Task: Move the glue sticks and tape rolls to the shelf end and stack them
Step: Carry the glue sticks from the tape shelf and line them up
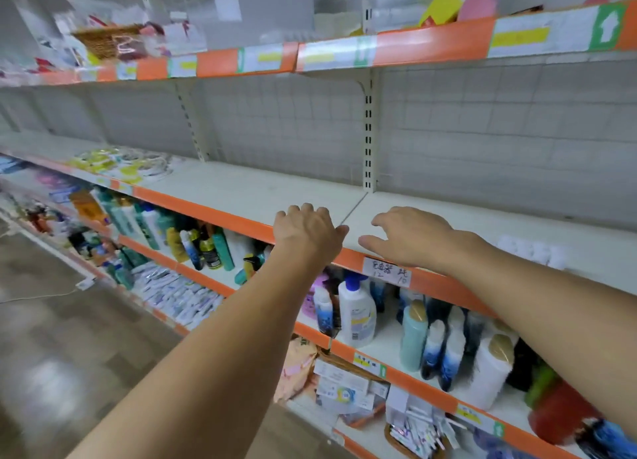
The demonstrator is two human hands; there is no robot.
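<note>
Two bare hands reach out over the middle shelf [241,186], and neither holds anything. Far to your left on that shelf lies a blurred pile of yellow-and-white packets [120,163]; you cannot tell whether these are the tape rolls. Below it, bottles [193,241] crowd the next shelf down. Your left hand [306,231] hangs over the orange front lip [206,212], knuckles up, fingers curled loosely downward with nothing between them; whether the tips touch the board is hidden. Just beside it, your right hand [410,238] is spread wide, palm down, fingers relaxed and reaching leftward, low over the board above a handwritten price tag [387,271]. Further right, behind your right forearm, a short row of small white cylinders [532,250] stands on the same shelf, too blurred to say whether they are the glue sticks.
</note>
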